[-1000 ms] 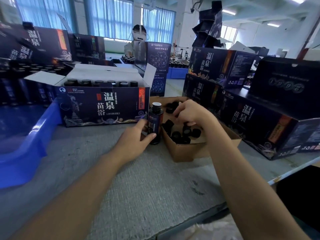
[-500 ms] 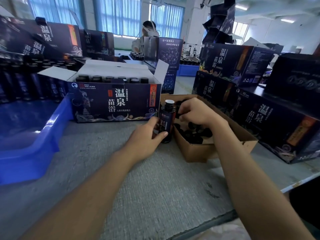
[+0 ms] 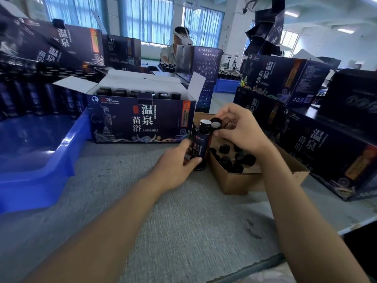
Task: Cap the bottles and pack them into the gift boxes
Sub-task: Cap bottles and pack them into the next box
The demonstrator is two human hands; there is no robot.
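**While One Gift Box Fills, a Cap Nears Its Bottle**

As the open gift box (image 3: 142,121) at the back of the counter (image 3: 183,221) shows a row of capped bottles (image 3: 120,91) already standing inside, a worker's left hand (image 3: 175,164) wraps its fingers around a dark labelled bottle (image 3: 201,148). The bottle stands upright on the counter, just in front of that box's right corner. The right hand (image 3: 242,131) pinches a black screw cap (image 3: 215,123) between thumb and fingertips. The cap is tilted so its white liner shows, just beside the bottle's bare threaded neck and not yet on it. Below that hand, a cardboard carton (image 3: 234,182) holds a loose pile of spare caps (image 3: 230,160).

On this evidence the job is in mid-run. This bottle has yet to be capped, tightened and slotted into the box, whose flaps stand open; whether it has a free slot cannot be told. At left, rows of dark bottles (image 3: 40,94) wait behind the blue plastic tray (image 3: 51,160), while closed gift boxes (image 3: 326,152) stacked at right suggest finished packs. Another person (image 3: 179,45) sits at a far counter.
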